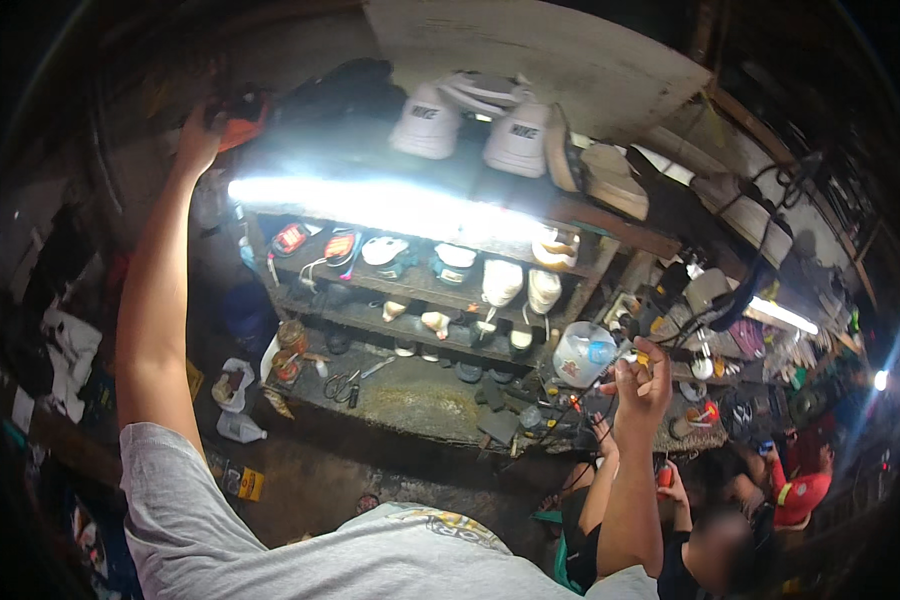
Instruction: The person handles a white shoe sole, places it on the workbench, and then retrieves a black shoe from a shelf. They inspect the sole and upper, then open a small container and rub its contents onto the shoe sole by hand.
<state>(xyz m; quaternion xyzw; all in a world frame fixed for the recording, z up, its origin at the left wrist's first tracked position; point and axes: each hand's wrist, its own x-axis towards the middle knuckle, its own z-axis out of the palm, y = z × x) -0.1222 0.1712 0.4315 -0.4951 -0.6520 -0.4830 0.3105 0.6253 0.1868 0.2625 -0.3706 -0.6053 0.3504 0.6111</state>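
Note:
My left hand (202,140) is raised to the top shelf at the upper left, fingers closed on a black and orange-red object (240,127), too dark to name. White sneakers (424,128) stand farther right on that shelf, above a lit tube lamp (370,200). My right hand (638,385) is pinched on a small yellow-and-white object (642,357), right of a translucent plastic bag (576,350). Dark cords hang near it.
Below are shelves of shoes (500,283) and a worn bench (420,400) with scissors (342,388). A co-worker (710,550) sits at lower right holding a red object, beside another person in red (800,495). Bags (232,385) lie at left.

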